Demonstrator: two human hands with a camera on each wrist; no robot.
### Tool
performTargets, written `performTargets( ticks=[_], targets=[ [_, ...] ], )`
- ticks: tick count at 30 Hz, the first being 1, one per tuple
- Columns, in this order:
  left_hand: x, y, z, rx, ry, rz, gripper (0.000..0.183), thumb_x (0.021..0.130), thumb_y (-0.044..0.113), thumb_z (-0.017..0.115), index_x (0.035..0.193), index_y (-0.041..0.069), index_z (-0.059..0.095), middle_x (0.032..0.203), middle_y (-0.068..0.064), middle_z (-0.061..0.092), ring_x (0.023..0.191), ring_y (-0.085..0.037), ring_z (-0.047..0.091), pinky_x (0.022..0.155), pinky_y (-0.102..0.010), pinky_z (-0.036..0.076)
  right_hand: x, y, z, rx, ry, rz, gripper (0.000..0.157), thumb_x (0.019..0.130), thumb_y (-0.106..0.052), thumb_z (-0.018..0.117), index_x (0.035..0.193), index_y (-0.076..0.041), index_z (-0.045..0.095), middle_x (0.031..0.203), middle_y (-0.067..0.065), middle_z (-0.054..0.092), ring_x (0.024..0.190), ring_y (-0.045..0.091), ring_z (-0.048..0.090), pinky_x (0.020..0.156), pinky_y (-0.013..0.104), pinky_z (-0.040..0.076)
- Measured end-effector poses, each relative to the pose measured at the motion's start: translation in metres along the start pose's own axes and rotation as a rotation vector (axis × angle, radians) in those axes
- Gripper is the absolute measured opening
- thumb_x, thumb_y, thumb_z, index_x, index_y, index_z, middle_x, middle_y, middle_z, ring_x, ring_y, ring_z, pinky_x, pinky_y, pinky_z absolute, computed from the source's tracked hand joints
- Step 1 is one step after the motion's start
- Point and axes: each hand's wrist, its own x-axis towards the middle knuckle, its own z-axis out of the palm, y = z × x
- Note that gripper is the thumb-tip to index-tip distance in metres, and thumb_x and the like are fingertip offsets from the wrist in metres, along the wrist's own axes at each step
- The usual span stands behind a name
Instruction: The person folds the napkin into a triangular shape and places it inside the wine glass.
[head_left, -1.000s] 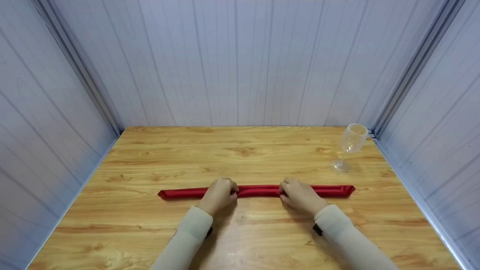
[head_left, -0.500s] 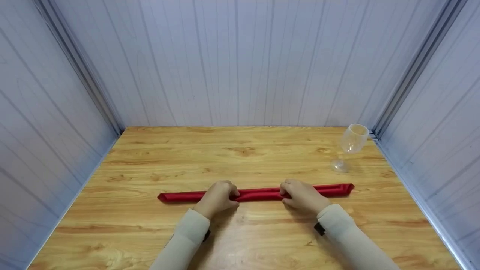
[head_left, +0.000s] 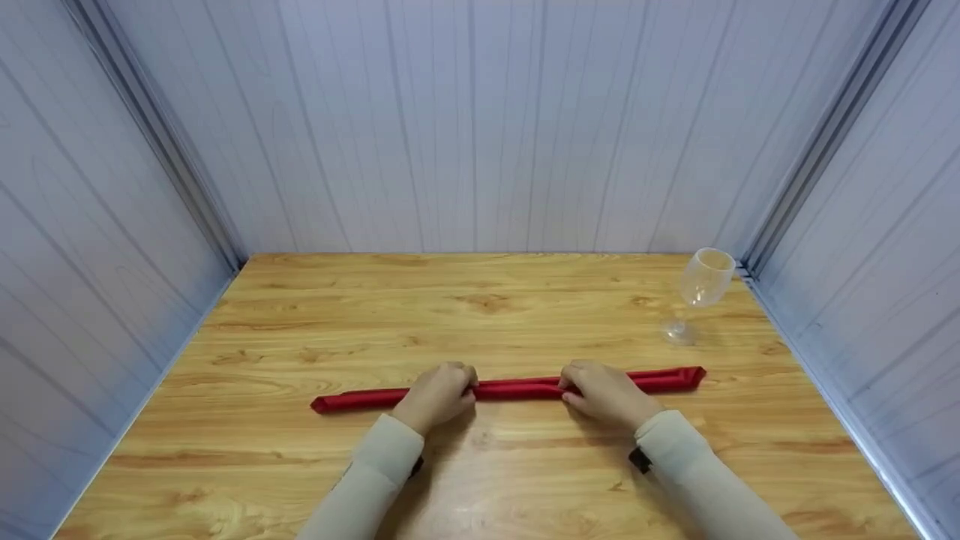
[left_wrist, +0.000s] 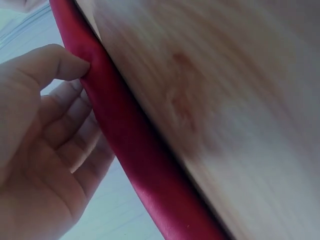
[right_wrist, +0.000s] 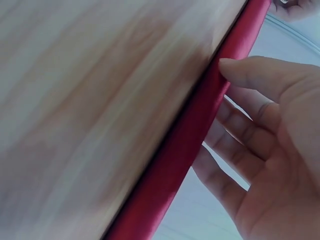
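Observation:
A long, narrow strip of folded red satiny cloth (head_left: pixel 517 390) lies crosswise on the wooden table. My left hand (head_left: pixel 439 394) pinches it left of its middle; in the left wrist view the thumb (left_wrist: pixel 72 64) presses on the near face while the fingers go behind the far edge. Right of the middle, my right hand (head_left: pixel 606 391) pinches the same cloth, its thumb (right_wrist: pixel 240 67) on the near side and the fingers behind in the right wrist view. Both cloth ends stick out beyond the hands, the left end a little nearer to me.
A clear wine glass (head_left: pixel 705 279) stands upright at the back right of the wooden table (head_left: pixel 360 315). Pale panelled walls (head_left: pixel 480 127) rise along the back and both sides.
The cloth's left end has shifted slightly toward me and left, so the strip now slants more. Both hands stay on it, with small movements of fingers and thumbs.

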Motion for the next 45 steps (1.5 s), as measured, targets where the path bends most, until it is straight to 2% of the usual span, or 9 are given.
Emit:
performTargets(
  ticks=[7, 11, 16, 24, 37, 45],
  targets=[
    [0.010, 0.002, -0.003, 0.039, -0.071, -0.046, 0.010, 0.093, 0.007, 0.063, 0.101, 0.004, 0.067, 0.095, -0.011, 0.064, 0.091, -0.029, 0.065, 0.079, -0.042, 0.054, 0.001, 0.001, 0.003, -0.011, 0.036, 0.005, 0.004, 0.096, -0.016, 0.069, 0.096, -0.011, 0.067, 0.094, 0.000, 0.066, 0.088, 0.022, 0.065, 0.075, 0.042, 0.053],
    [0.016, 0.001, -0.004, 0.018, -0.097, -0.064, 0.015, 0.093, 0.007, 0.061, 0.106, 0.002, 0.069, 0.100, -0.013, 0.066, 0.096, -0.031, 0.065, 0.084, -0.044, 0.053, 0.001, 0.001, 0.004, -0.016, 0.043, 0.010, 0.005, 0.096, -0.016, 0.068, 0.096, -0.010, 0.068, 0.094, 0.001, 0.066, 0.088, 0.022, 0.065, 0.076, 0.042, 0.054],
    [0.022, 0.000, -0.007, -0.020, -0.130, -0.088, 0.015, 0.093, 0.007, 0.061, 0.104, 0.003, 0.070, 0.098, -0.013, 0.068, 0.094, -0.030, 0.066, 0.082, -0.043, 0.053, 0.002, 0.002, 0.004, -0.009, 0.048, 0.020, 0.005, 0.097, -0.014, 0.067, 0.097, -0.010, 0.068, 0.095, 0.002, 0.066, 0.088, 0.022, 0.065, 0.076, 0.042, 0.054],
    [0.027, 0.001, -0.009, -0.070, -0.213, -0.163, 0.013, 0.094, 0.009, 0.061, 0.102, 0.002, 0.068, 0.097, -0.013, 0.069, 0.089, -0.028, 0.065, 0.080, -0.042, 0.051, 0.001, 0.004, 0.007, -0.024, 0.079, -0.019, 0.004, 0.097, -0.013, 0.066, 0.095, -0.011, 0.068, 0.094, 0.001, 0.067, 0.088, 0.021, 0.065, 0.076, 0.041, 0.054],
    [0.029, -0.002, -0.005, -0.087, -0.183, -0.171, 0.013, 0.091, 0.010, 0.063, 0.099, 0.001, 0.069, 0.096, -0.015, 0.069, 0.087, -0.030, 0.065, 0.081, -0.045, 0.051, 0.011, 0.009, 0.001, -0.034, -0.006, -0.007, 0.011, 0.100, -0.009, 0.060, 0.105, -0.009, 0.071, 0.097, 0.005, 0.070, 0.090, 0.026, 0.068, 0.078, 0.044, 0.055],
    [0.029, -0.003, -0.004, -0.090, -0.144, -0.167, 0.008, 0.087, 0.008, 0.064, 0.091, 0.002, 0.068, 0.087, -0.011, 0.067, 0.075, -0.023, 0.057, 0.074, -0.041, 0.049, 0.016, 0.013, -0.001, 0.069, -0.036, 0.054, 0.006, 0.101, -0.012, 0.059, 0.105, -0.014, 0.063, 0.094, 0.000, 0.067, 0.084, 0.020, 0.065, 0.073, 0.041, 0.052]
  ],
)
